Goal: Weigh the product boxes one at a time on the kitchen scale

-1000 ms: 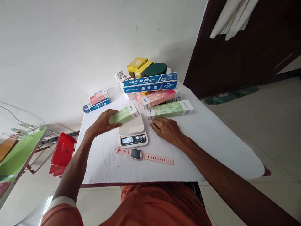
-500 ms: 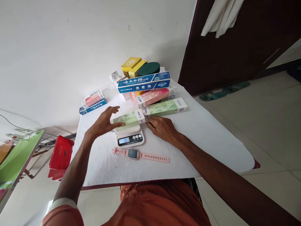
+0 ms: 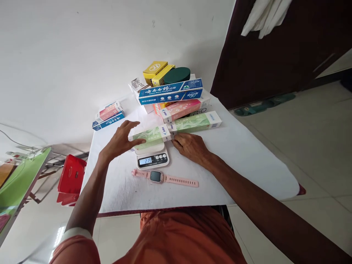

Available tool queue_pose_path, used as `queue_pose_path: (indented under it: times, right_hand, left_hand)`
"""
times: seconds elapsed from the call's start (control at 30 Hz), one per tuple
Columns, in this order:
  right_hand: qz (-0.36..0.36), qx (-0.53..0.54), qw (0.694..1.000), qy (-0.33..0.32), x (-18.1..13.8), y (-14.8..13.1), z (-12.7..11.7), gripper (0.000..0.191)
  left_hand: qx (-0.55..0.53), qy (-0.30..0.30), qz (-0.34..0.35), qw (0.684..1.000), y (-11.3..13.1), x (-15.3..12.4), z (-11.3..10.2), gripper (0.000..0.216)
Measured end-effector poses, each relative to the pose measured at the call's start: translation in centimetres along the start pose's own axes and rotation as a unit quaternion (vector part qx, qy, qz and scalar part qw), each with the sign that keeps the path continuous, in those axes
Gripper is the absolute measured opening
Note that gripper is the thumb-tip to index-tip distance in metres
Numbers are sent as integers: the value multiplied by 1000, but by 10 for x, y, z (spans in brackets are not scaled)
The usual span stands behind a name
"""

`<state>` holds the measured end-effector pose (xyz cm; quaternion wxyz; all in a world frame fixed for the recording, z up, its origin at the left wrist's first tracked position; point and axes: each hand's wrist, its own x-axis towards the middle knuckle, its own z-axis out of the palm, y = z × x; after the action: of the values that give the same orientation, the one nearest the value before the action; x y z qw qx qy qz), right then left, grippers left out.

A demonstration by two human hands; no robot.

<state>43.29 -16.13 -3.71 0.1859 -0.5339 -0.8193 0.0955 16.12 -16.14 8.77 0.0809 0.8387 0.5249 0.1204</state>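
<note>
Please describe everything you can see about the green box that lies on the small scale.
The green box is a long, slim carton, apparently cardboard, pale green with a leafy print and a white end bearing a blue logo. It lies flat across the scale, overhanging the platform. The left hand touches its left end with open fingers; its right end meets a second green carton.

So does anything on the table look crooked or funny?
Yes. The green box on the little scale is far too long for it, so both ends stick out past the sides, and the left hand is touching it. The pile of boxes behind is stacked unevenly, at different angles. Nothing looks spilled or broken.
</note>
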Motion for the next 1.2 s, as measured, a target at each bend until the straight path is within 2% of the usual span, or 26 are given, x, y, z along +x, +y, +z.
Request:
queue_pose_path:
  times: [0.1, 0.17, 0.3, 0.4, 0.57, 0.7, 0.83, 0.93, 1.0, 1.1, 1.2]
  right_hand:
    - [-5, -2, 1000, -1, -1, -1, -2, 31]
    - [-11, -6, 1000, -1, -1, -1, -3, 30]
    - [-17, -8, 1000, -13, -2, 1, -11, 30]
    - [-5, -9, 999, -39, -4, 3, -18, 27]
    - [-26, -22, 996, -79, -7, -2, -19, 23]
    - [-40, -25, 996, -70, -8, -7, -14, 25]
    - [-54, -34, 996, -58, -10, -8, -12, 27]
    - [-60, -30, 996, -60, -10, -7, -11, 27]
    - [-62, -25, 996, -62, -10, -6, -11, 26]
    - [-60, -24, 996, -61, -10, -5, -12, 27]
    - [-68, -33, 996, -53, -11, -5, -12, 29]
  left_hand:
    - [40, -67, -21, 997, 1, 2, 16, 62]
    - [56, -84, -28, 994, 3, 4, 23, 56]
    - [57, -73, -19, 996, 8, 7, 23, 49]
    - [35, -35, 7, 999, 18, 13, 15, 49]
    - [53, 35, 80, 995, 59, 45, 13, 51]
    - [89, 9, 117, 989, 101, 87, 35, 50]
    - [127, -18, 121, 984, 122, 121, 66, 51]
    - [144, 17, 136, 980, 124, 129, 82, 61]
    - [146, 52, 154, 976, 121, 125, 86, 66]
    - [119, 78, 172, 975, 110, 112, 76, 56]
    - [55, 123, 138, 981, 80, 98, 53, 40]
